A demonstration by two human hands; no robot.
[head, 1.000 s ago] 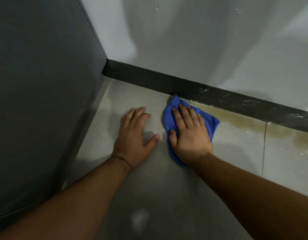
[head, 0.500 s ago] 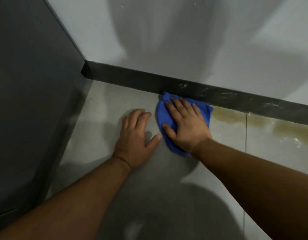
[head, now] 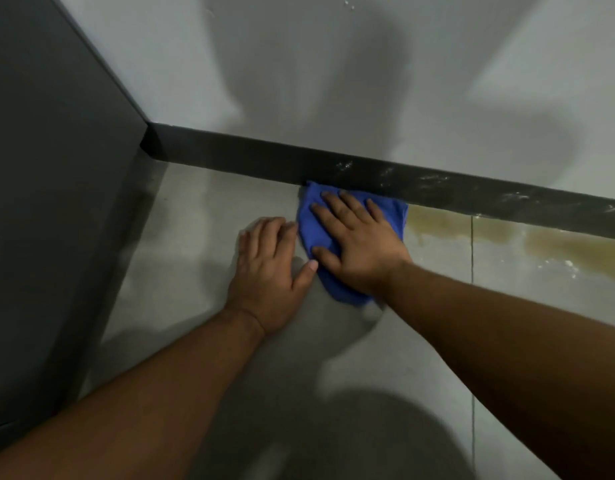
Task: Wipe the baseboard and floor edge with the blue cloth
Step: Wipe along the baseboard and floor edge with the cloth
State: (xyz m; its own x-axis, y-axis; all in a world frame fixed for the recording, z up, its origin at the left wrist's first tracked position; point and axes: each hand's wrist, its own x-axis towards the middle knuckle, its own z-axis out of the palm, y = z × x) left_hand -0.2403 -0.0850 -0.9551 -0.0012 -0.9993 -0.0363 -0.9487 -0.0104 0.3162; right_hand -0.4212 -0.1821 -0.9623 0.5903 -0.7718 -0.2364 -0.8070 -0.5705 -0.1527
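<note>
Since the earlier frame: left hand [head: 269, 271] closer, thumb now touching blue cloth [head: 313, 230]. Item: cloth, soft, light, limp; I judge it bunches easily, so pin it flat rather than pinch. Location: floor edge, far end against baseboard [head: 229, 152]. Right hand [head: 359, 242]: fingers spread, palm pressing cloth, not gripping. Left hand: flat on floor [head: 195, 220], empty. Yellow stain [head: 548, 245] lies beside.
</note>
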